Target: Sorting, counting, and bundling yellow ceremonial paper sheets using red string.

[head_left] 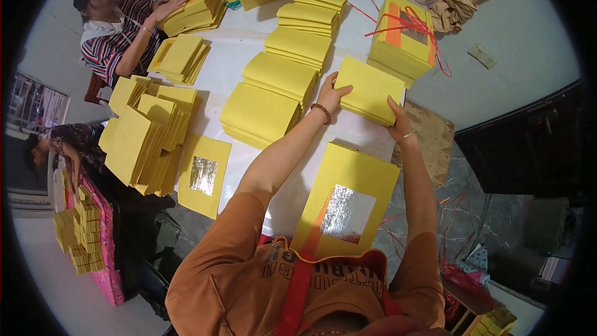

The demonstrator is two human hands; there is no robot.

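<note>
Between my two hands is a stack of yellow paper (372,87), its top sheet plain. My left hand (332,94) grips its left side, thumb on top and a beaded bracelet at the wrist. Along the right edge, my right hand (399,122) closes on the near corner. Closer to me lies a larger yellow stack (311,227) with a silver foil square (348,213) and an orange strip. To the left of my left forearm, a row of folded yellow paper stacks (261,112) runs away along the white table (249,38).
Beyond my hands stands a yellow bundle tied with red string (404,34). A tall yellow pile (146,140) and a foil-marked sheet (204,174) lie left. A co-worker (118,31) touches a stack at the far left; another person (68,146) leans over a pink-covered table (107,236).
</note>
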